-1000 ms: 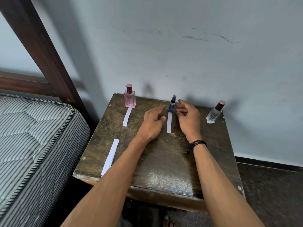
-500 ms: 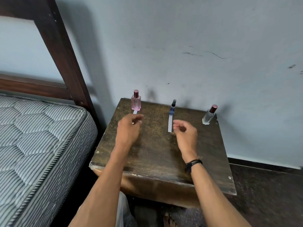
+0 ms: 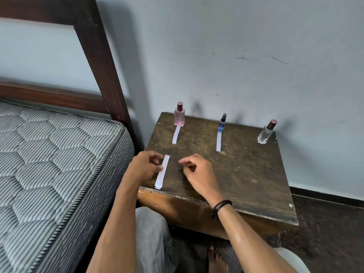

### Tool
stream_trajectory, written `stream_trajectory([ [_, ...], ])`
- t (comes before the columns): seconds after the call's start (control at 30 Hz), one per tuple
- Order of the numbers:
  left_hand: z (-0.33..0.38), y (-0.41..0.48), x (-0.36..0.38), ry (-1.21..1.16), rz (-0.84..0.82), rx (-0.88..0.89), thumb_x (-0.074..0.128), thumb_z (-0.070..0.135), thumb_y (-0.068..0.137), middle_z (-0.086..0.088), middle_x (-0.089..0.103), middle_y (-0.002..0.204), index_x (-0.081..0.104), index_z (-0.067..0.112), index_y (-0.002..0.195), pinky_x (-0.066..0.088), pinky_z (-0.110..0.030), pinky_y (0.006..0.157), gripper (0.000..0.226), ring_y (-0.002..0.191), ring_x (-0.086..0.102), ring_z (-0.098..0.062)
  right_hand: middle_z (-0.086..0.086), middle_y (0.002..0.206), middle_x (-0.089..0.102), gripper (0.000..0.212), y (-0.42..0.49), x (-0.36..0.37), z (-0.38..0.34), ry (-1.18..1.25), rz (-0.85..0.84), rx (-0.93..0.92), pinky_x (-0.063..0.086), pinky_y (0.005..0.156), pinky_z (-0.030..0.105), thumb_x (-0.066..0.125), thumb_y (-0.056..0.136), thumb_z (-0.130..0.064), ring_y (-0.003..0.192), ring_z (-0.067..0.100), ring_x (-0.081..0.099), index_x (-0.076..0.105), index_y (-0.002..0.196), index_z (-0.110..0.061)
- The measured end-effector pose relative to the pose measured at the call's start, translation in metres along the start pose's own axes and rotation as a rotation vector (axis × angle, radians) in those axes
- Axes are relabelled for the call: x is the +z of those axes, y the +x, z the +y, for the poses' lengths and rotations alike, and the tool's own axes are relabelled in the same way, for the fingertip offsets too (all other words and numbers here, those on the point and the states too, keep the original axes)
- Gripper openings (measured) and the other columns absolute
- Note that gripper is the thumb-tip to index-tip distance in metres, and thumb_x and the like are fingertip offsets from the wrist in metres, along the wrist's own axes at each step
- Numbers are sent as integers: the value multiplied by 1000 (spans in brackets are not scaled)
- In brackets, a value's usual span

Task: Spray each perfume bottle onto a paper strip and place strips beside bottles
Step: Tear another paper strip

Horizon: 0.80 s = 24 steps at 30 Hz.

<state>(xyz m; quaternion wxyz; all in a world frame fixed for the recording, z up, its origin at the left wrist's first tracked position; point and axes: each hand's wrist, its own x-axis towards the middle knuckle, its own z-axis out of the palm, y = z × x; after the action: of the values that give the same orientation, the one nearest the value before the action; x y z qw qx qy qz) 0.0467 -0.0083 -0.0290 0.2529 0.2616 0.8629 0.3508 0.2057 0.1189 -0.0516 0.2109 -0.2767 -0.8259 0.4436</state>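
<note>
A striped mattress (image 3: pixel 59 154) on a dark bed frame (image 3: pixel 102 66) filled the 9 o'clock side of the view. The wooden worktop (image 3: pixel 246 174) stood against the wall beside it.

Both hands hovered over the near-left corner of the worktop, apart from each other. The left hand (image 3: pixel 144 169) had its curled fingers against the left edge of the loose strip (image 3: pixel 163 174); whether it already pinched the paper could not be told. The right hand (image 3: pixel 197 172), with a dark wristband (image 3: pixel 220 205), hung loosely curled and held nothing, just to the strip's 3 o'clock.

Three bottles stood along the far edge. The pink bottle (image 3: pixel 179 117) was at 12 o'clock from the left hand, and the small blue bottle (image 3: pixel 222 125) at about 1 o'clock from the right hand. Each had a strip lying in front of it, (image 3: pixel 176 137) and (image 3: pixel 218 141). The clear bottle (image 3: pixel 265 133), at 2 o'clock from the right hand and well apart, had none.

The loose strip lay flat, its long axis running from 1 to 7 o'clock and its near end almost at the worktop's edge. The left hand was plainly the nearer, so the lift probably fell to it. Bare wood lay between the hands and the clear bottle.
</note>
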Motion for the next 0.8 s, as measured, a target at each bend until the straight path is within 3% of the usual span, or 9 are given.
stream_trajectory([
  [0.17, -3, 8, 0, -57, -33, -8, 77, 3, 83, 3, 67, 86, 71, 28, 103, 48, -27, 79, 33, 86, 64, -15, -11, 98, 66, 15, 12, 15, -13, -73, -53, -24, 54, 84, 21, 76, 91, -17, 87, 3, 64, 78, 105, -21],
  [0.33, -4, 8, -5, -67, -59, 2, 69, -6, 84, 2, 65, 87, 71, 23, 109, 51, -27, 79, 39, 86, 63, -15, -7, 96, 64, 24, 21, 31, -27, -146, -79, -50, 57, 83, 36, 82, 86, -23, 86, 10, 63, 76, 109, -22],
  [0.43, -3, 8, -10, -71, -81, 4, 64, -11, 84, 0, 64, 88, 71, 20, 111, 48, -22, 74, 41, 85, 61, -13, -9, 94, 60, 32, 21, 31, -30, -203, -162, -64, 57, 80, 36, 84, 83, -32, 84, 9, 61, 74, 111, -23],
  [0.57, -6, 13, -15, -86, -116, 5, 65, -12, 82, 0, 65, 88, 71, 25, 106, 52, -32, 83, 45, 88, 62, -16, -9, 95, 55, 52, 18, 31, -29, -227, -220, -74, 53, 77, 32, 88, 73, -46, 86, 9, 57, 72, 116, -22],
  [0.8, -6, 17, -24, -119, -208, 16, 67, -14, 81, 0, 62, 86, 69, 15, 115, 49, -22, 76, 45, 82, 60, -13, -7, 106, 53, 59, 18, 37, -25, -293, -244, -87, 50, 86, 31, 89, 71, -45, 99, 13, 54, 70, 121, -19],
])
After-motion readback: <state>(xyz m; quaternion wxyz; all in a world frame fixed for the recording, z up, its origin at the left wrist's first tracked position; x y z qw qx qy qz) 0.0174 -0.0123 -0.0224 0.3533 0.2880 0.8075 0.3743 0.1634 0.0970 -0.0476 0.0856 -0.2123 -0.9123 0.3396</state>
